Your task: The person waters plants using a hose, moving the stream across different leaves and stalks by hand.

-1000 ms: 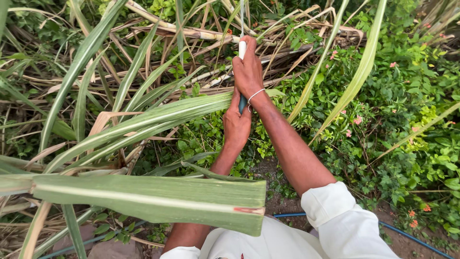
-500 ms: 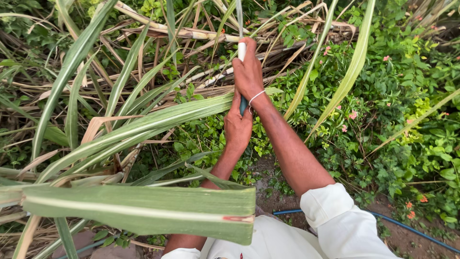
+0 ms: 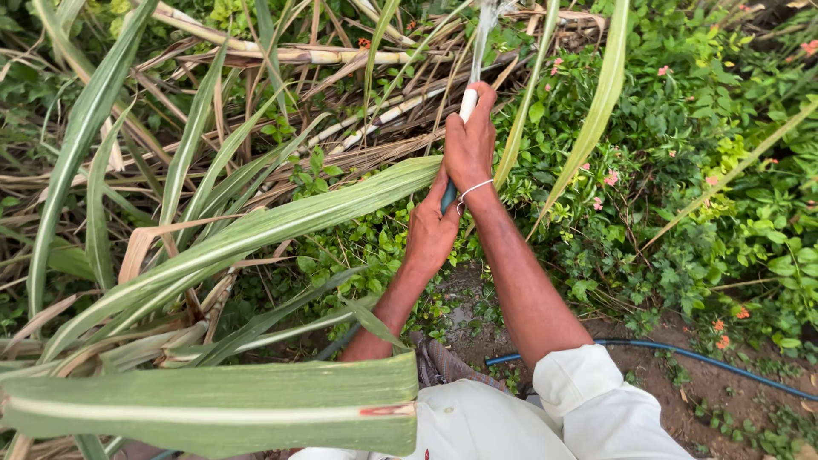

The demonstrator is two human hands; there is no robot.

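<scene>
Both my hands grip one long tool handle (image 3: 467, 100), white at the top and blue-green lower down. My right hand (image 3: 469, 143), with a white band at the wrist, holds the upper part. My left hand (image 3: 430, 233) holds the lower end just beneath it. A blurred metal blade (image 3: 486, 19) rises from the handle toward the top edge. The handle points at a tangle of dry cane stalks (image 3: 341, 58) and long green cane leaves (image 3: 281, 223).
A broad cut leaf (image 3: 213, 411) crosses close below the camera on the left. A blue hose (image 3: 682, 356) lies on bare soil at lower right. Low green plants with small pink flowers (image 3: 611, 178) fill the right side.
Both hands with the tool have shifted right and slightly down in view, and the blade now looks blurred. The grip is unchanged.
</scene>
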